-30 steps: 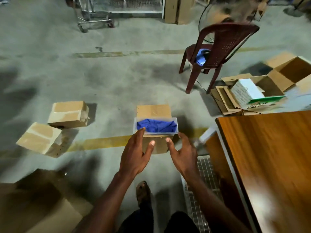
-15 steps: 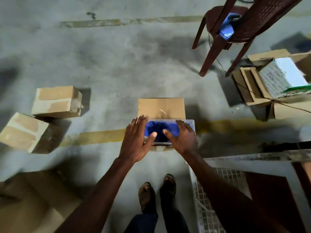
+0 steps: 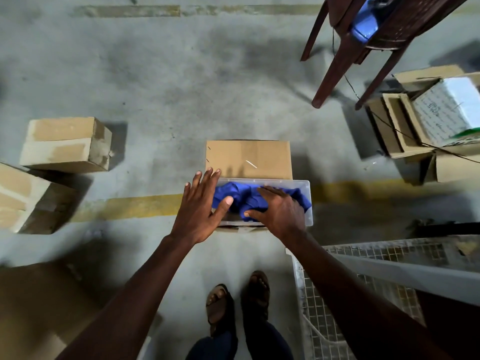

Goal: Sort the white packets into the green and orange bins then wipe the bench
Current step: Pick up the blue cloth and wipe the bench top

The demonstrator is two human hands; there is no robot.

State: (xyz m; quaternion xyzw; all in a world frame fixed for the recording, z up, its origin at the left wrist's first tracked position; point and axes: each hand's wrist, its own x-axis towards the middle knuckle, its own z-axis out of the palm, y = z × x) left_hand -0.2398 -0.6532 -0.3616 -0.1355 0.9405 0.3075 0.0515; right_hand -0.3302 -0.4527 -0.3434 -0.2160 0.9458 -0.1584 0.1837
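A clear plastic tub point(image 3: 307, 203) rests on a brown cardboard box point(image 3: 248, 158) on the floor in front of my feet. Inside it lies a crumpled blue cloth point(image 3: 240, 197). My right hand point(image 3: 279, 210) is down in the tub, fingers and thumb closing around the cloth. My left hand point(image 3: 201, 207) hovers flat at the tub's left end, fingers spread, thumb over the cloth, holding nothing. No white packets, green bin or orange bin show in this view.
Two closed cardboard boxes point(image 3: 65, 144) sit on the floor at left. A dark red plastic chair point(image 3: 363, 35) stands at upper right, beside open cartons point(image 3: 426, 120). A wire-mesh rack point(image 3: 363, 289) is at lower right. A yellow floor line point(image 3: 130, 207) runs under the tub.
The view tilted down as I leaned in. Both hands reached forward to the tub; the right hand went into it and settled on the blue cloth.
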